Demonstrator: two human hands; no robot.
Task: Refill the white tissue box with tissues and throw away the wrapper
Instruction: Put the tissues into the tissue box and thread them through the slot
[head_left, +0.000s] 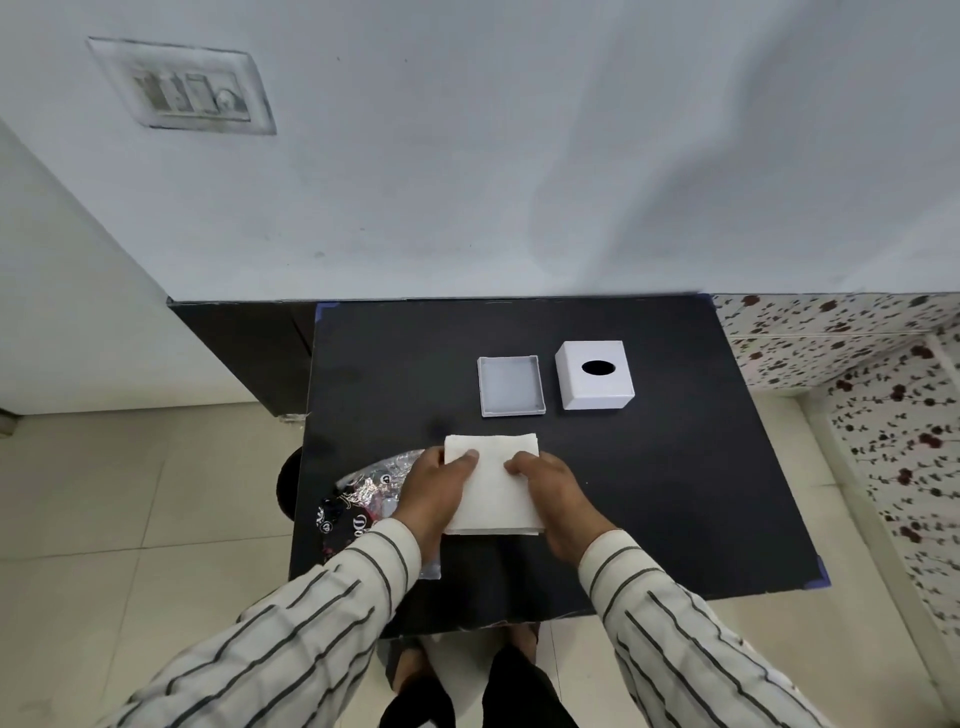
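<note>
Fingers (470, 457) of our left hand (434, 491) and right hand (553, 491) lie pressed on the tissue stack (491, 488) from both sides, clamping it flat on the black table (675, 493). We judge this the squaring step before loading. Next we need to lift the stack into the open tray (510, 385), which sits just beyond our fingertips, with the white cover (595, 375) beside it. Under our left wrist lies the crumpled wrapper (358, 499), not yet thrown away.

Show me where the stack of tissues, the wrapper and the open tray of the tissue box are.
stack of tissues (491, 493), head view, on its bare top between the two hands.
wrapper (363, 499), head view, on the crinkled foil left of the stack.
open tray (510, 387), head view, on its inner floor.
</note>
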